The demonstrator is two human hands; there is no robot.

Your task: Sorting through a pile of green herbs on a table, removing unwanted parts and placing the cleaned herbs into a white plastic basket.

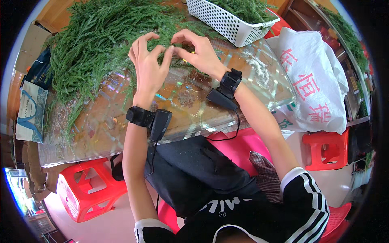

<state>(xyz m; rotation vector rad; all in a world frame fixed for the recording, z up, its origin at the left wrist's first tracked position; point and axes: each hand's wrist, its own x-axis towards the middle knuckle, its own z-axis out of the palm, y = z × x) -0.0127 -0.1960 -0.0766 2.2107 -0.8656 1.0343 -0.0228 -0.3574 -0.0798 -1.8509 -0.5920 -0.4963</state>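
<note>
Both my hands meet over the near edge of a big heap of green artificial-looking fern sprigs (93, 44). My left hand (149, 62) has its thumb and forefinger drawn together, the other fingers curled above. Against it, my right hand (202, 54) pinches with thumb and forefinger, the two thumb tips almost touching. Whatever lies between the fingertips is too small to make out against the greenery. Each wrist wears a black strap with a black box and a cable.
A white perforated basket (231, 26) of more sprigs stands at the far right of the plastic-covered table (182, 121). White crumbs (257, 69) lie near it. A white sack (312, 81) leans at the right, a paper bag (30, 111) at the left. Red stools (91, 186) stand below.
</note>
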